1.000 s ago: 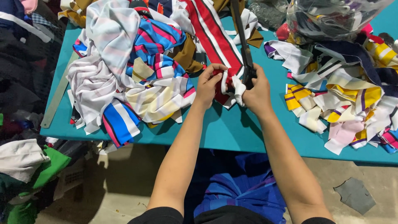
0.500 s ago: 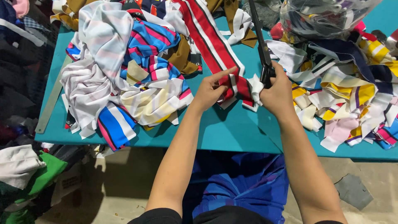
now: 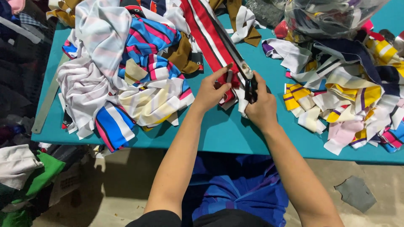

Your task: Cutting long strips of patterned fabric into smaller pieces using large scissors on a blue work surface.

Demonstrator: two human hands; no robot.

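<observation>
Only the head view to go on, looking down at the teal counter [image 3: 219, 130].

What has changed: a second ago my hands sat nearer the counter's near edge, with the shears pointing up and away. Now both hands are further in, over the red strip, and the blades lie along it. From that I judge the cut is running up the strip's length, with most of the strip ahead of the blades not yet parted.

My left hand [image 3: 210, 90] pinches the near end of the red strip [image 3: 206, 31], a long band of red, white and dark stripes that runs from the far edge down to the middle of the counter. Its thumb and forefinger are closed on the cloth, forefinger stretched toward the blades.

My right hand [image 3: 261, 107] is wrapped shut around the dark handles of the shears [image 3: 243, 71]. The blades lie flat on the strip, points toward the far left. I cannot tell how far apart the blades stand.

To the left lies a pile [image 3: 126, 84] of striped cloth in blue, pink, white and cream. To the right is a heap of cut scraps [image 3: 353, 96] in yellow, white, pink and navy.

As for packages: one clear plastic bag [image 3: 328, 17], bulging and stuffed with cloth, sits at the far right. I see no labels or signs.

A metal ruler [image 3: 47, 103] lies along the counter's left edge.
</observation>
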